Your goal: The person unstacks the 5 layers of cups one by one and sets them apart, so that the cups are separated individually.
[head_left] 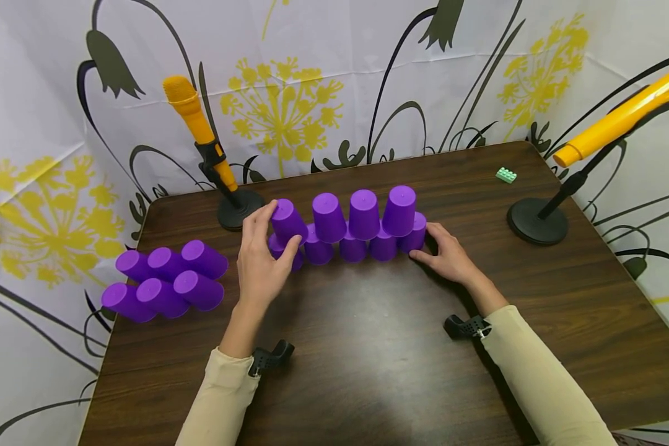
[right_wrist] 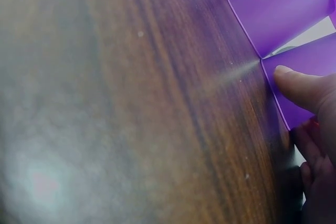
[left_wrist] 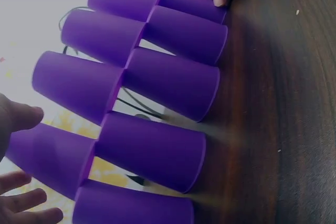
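Head view: fifteen purple, tapered, plastic-looking cups are standing mouth-down at my dark brown wood-grain table (head_left: 362,347).

Item 1, lower row (head_left: 353,250): five cups, standing side by side across the table. Done, by my judgement.

Item 2, upper row (head_left: 364,215): four cups, each bridging two neighbours beneath. Apparently done, or nearly; the left wrist view is showing all four seated.

Item 3, six-cup group (head_left: 161,298): two ranks of three, standing well apart at the left. Left over; nothing is sitting above the upper row. By count I am judging the stacking past halfway.

Item 4, my left hand (head_left: 261,261): curving widely round the upper row's leftmost cup (head_left: 287,222), thumb on the near side; how firmly it is gripping, I cannot tell.

Item 5, my right hand (head_left: 448,255): partly closed, holding the lower row's right-end cup (head_left: 415,233) between thumb and fingers.

Item 6, sundries: a mint-green studded block (head_left: 506,175) is lying near the far edge; a yellow-orange microphone (head_left: 199,127) is leaning in its black stand behind my left hand.
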Tool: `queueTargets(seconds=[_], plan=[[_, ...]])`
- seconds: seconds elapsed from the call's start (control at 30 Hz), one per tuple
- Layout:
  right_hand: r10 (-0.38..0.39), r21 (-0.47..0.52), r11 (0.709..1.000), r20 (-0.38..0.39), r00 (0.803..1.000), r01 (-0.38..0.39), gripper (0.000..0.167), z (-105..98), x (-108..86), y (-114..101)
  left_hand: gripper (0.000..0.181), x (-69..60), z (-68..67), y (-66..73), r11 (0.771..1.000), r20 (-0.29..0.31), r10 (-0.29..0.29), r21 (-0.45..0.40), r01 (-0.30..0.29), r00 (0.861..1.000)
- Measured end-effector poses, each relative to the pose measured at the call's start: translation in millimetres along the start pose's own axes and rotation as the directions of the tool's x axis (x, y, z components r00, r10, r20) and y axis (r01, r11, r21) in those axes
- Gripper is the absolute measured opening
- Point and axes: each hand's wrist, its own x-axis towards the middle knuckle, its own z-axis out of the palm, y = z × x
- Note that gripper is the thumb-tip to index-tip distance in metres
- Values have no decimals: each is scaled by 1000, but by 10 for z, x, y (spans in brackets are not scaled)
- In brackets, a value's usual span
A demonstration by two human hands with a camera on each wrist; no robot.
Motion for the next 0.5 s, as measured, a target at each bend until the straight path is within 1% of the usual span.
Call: queueTargets(seconds=[0.07, 0.17, 0.3, 0.4, 0.47, 0.5], plan=[[2, 4, 1000, 2, 1000, -2, 66, -3, 1, 0, 63, 13, 44, -13, 999, -21, 2, -36, -3, 1000], [9, 4, 1000, 0, 1000, -9, 66, -12, 0, -3, 57, 32, 95, -43, 997, -65, 23, -74, -28, 998], [18, 4, 1000, 3, 1000, -18, 67, -13, -2, 1, 52, 40, 123, -76, 991, -119, 50, -118, -64, 992], [24, 12, 1000, 9, 1000, -24, 67, -10, -2, -5, 52, 1, 77, -64, 985, -157, 59, -154, -84, 986], [26, 14, 1000, 8, 1000, -26, 67, -8, -3, -11, 53, -54, -4, -16, 981, -186, 61, -170, -93, 981], [26, 15, 1000, 7, 1000, -26, 67, -6, -5, -11, 53, -91, -66, 24, 979, -203, 62, -178, -99, 977]])
